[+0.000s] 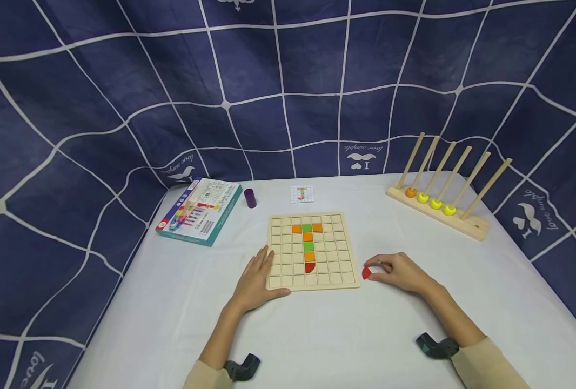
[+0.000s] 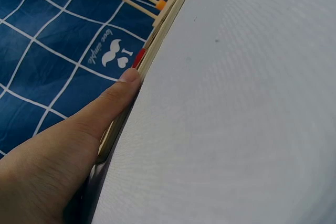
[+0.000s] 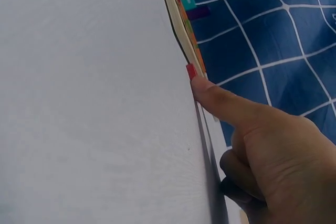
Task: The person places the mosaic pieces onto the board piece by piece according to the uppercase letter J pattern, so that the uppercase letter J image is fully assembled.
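A square wooden grid board [image 1: 335, 268] lies on the white table with green and orange square tiles set in a T-like figure. At the foot of its column sits a red quarter-circle tile [image 1: 309, 267]. My left hand [image 1: 255, 285] rests at the board's lower left corner, fingers straight along the left edge and thumb on the front edge. To the right of the board, my right hand [image 1: 399, 272] pinches a second red tile [image 1: 366, 273] between thumb and fingers; this tile [image 3: 191, 71] shows at the thumb tip in the right wrist view.
Behind the board lies a small pattern card [image 1: 302, 194] with a similar coloured figure. A purple cylinder [image 1: 250, 198] stands beside a flat game box [image 1: 200, 211] at the back left. At the back right is a wooden peg stand [image 1: 473, 225] with orange and yellow beads.
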The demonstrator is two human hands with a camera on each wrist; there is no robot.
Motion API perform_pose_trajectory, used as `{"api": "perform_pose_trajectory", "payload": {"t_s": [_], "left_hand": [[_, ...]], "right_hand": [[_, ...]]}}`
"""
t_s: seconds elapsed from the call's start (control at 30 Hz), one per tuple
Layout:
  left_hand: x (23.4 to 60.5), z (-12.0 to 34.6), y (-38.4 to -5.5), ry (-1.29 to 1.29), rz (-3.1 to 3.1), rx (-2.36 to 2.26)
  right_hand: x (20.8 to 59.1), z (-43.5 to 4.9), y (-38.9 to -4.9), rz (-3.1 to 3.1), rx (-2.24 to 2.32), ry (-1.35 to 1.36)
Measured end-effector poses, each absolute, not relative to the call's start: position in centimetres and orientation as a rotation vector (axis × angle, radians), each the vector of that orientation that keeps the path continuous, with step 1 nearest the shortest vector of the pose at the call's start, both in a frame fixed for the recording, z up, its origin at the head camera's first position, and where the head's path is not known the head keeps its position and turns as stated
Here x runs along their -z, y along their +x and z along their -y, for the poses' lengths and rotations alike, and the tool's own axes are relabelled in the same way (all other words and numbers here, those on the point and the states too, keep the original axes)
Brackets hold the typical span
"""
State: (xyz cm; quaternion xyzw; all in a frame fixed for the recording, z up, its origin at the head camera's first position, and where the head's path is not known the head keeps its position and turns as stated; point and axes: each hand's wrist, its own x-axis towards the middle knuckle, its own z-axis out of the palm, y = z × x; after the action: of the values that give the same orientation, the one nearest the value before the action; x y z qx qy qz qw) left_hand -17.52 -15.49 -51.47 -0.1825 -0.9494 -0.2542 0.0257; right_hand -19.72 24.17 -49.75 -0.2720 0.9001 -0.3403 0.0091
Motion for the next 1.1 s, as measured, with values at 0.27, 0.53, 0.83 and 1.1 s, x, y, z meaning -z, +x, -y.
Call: {"api": "perform_pose_trajectory", "payload": {"t_s": [0.27, 0.53, 0.83, 1.1], "left_hand": [[51.5, 15.4, -17.5, -0.569, 2.931, 0.793], [51.6, 15.3, -17.4, -0.568, 2.931, 0.795], [51.7, 15.4, -17.4, -0.563, 2.928, 0.805], [51.5, 15.5, -17.6, -0.561, 2.951, 0.799]], "right_hand": [[49.6, -25.4, -21.0, -2.95, 0.977, -0.744], [49.9, -25.3, -21.0, -3.053, 0.9, -0.653], [50.1, -24.7, -20.6, -3.15, 0.848, -0.567], [50.5, -24.0, -20.6, -3.234, 0.8, -0.487]]}}
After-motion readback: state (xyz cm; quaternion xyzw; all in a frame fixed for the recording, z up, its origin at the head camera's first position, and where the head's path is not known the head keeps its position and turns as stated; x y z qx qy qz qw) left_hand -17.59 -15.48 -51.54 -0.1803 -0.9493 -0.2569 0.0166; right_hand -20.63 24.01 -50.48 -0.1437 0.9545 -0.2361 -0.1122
